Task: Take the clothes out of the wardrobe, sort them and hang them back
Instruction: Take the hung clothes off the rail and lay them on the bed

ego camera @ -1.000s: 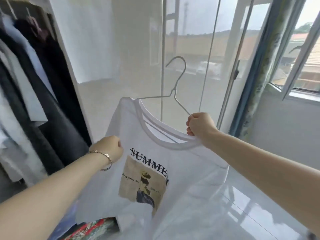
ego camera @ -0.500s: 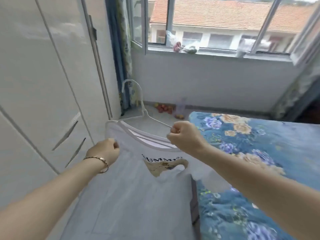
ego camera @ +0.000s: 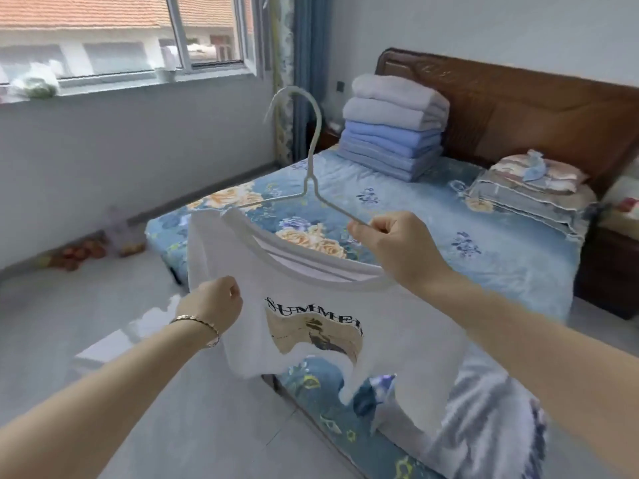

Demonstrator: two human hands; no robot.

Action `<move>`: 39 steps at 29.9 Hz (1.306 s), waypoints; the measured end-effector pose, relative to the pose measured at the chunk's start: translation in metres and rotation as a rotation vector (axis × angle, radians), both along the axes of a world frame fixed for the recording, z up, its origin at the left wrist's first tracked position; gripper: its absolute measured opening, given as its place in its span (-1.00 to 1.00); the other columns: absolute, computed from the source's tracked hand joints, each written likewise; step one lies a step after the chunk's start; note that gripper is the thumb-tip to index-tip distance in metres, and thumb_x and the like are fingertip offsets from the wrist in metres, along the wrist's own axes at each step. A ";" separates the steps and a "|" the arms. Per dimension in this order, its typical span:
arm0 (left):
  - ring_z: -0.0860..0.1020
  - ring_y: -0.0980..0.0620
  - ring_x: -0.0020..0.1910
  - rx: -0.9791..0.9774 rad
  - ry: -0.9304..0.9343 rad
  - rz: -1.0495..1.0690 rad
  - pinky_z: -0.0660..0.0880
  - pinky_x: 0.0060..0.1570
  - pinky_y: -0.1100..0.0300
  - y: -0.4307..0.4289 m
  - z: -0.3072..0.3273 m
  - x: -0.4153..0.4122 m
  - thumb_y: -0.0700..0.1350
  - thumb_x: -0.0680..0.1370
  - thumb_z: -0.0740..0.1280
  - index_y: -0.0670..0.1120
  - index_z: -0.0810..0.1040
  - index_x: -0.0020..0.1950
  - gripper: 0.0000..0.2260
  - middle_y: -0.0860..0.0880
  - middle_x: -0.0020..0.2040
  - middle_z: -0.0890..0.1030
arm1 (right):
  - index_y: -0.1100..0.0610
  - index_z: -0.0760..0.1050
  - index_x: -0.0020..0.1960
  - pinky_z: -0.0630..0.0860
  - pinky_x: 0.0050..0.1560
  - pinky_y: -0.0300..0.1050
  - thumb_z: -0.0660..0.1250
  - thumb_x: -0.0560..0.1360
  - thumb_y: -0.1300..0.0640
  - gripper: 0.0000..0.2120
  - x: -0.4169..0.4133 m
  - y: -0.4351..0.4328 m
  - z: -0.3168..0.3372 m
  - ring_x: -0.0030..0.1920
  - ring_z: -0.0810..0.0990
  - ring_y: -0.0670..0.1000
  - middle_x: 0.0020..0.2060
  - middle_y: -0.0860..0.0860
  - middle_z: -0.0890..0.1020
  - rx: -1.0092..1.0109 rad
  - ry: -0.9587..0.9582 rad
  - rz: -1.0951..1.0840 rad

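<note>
The right hand (ego camera: 390, 243) is pinching the white wire hanger (ego camera: 313, 146), left hand (ego camera: 214, 305) gripping the white printed T-shirt (ego camera: 397, 323) over the floral-quilted bed (ego camera: 432, 216); tugging could unseat it.

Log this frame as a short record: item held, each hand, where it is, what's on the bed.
item: white SUMMER T-shirt on a wire hanger
left hand: grips the shirt's shoulder fabric
right hand: pinches the hanger's arm beside the collar
position: held up above the bed, not laid down
on bed: stack of folded blankets, pillows near the headboard
</note>
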State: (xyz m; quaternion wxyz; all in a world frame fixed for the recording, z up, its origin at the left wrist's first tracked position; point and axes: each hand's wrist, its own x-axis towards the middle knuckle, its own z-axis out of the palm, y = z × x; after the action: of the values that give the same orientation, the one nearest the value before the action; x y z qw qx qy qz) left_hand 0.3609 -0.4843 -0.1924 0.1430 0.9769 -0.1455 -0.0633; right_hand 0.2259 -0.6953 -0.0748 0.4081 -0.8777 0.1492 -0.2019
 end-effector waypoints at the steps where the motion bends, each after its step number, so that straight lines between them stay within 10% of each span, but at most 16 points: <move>1: 0.54 -0.12 -0.01 0.001 -0.004 -0.057 0.43 -0.09 0.18 -0.021 0.000 -0.005 -0.14 0.54 0.16 -0.04 0.56 0.03 -0.81 -0.06 0.05 0.59 | 0.09 0.11 -0.52 0.14 -0.42 -0.17 0.33 0.50 0.02 -0.46 -0.014 -0.019 0.002 -0.56 0.18 -0.08 -0.65 -0.07 0.19 0.012 0.017 -0.055; 9: 0.47 -0.09 -0.09 0.085 0.064 -0.354 0.37 -0.11 0.18 -0.195 -0.023 -0.052 -0.15 0.56 0.12 -0.07 0.55 0.00 -0.79 -0.09 -0.03 0.57 | 0.11 0.15 -0.48 0.06 -0.57 -0.32 0.39 0.46 0.04 -0.49 -0.114 -0.212 -0.033 -0.68 0.19 -0.12 -0.72 -0.11 0.13 0.127 0.155 -0.376; 29: 0.54 -0.15 0.00 0.301 0.350 -0.296 0.46 -0.03 0.12 -0.530 -0.271 -0.046 -0.15 0.52 0.14 -0.06 0.55 0.00 -0.80 -0.12 0.03 0.58 | 0.14 0.17 -0.44 0.21 -0.26 -0.02 0.17 0.48 -0.18 -0.51 -0.125 -0.612 -0.426 -0.31 0.31 0.13 -0.52 0.04 0.25 -0.031 0.504 -0.703; 36: 0.42 -0.05 -0.20 0.363 0.369 -0.315 0.32 -0.24 0.21 -0.563 -0.336 -0.026 -0.16 0.54 0.11 -0.05 0.44 -0.17 -0.85 -0.05 -0.13 0.48 | 0.33 0.50 -0.16 0.35 0.05 0.08 0.19 0.59 0.08 -0.67 -0.091 -0.663 -0.514 0.05 0.45 0.32 -0.20 0.34 0.55 -0.017 0.623 -0.791; 39: 0.42 -0.02 -0.22 0.379 0.379 -0.308 0.29 -0.28 0.22 -0.567 -0.344 -0.017 -0.15 0.54 0.11 -0.03 0.42 -0.19 -0.85 0.02 -0.26 0.43 | 0.31 0.44 0.21 0.19 0.28 -0.01 0.20 0.57 0.23 -0.74 -0.078 -0.664 -0.532 0.32 0.33 0.25 0.23 0.30 0.47 0.069 0.684 -0.906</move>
State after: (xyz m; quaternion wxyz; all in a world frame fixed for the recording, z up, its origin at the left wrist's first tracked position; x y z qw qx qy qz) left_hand 0.3443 -1.0511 -0.5364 -0.0282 0.9235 -0.2482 -0.2912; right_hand 0.1480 -1.3597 -0.6063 0.2375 -0.7278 0.6409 -0.0559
